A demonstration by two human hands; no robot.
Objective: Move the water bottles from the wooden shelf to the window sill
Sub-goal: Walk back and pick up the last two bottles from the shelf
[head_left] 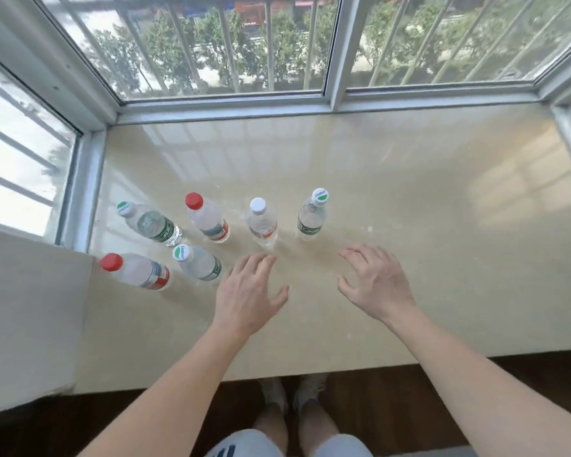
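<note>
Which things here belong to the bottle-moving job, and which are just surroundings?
Job: glossy beige window sill; six clear plastic water bottles standing on it: two red-capped, one white-capped, three green-and-white-capped; empty left hand, right hand.
Surroundings: metal window bars, dark wooden floor, shoes.

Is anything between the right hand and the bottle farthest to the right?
No. Only bare window sill lies between the right hand and the rightmost water bottle. The hand is open and holds nothing.
</note>
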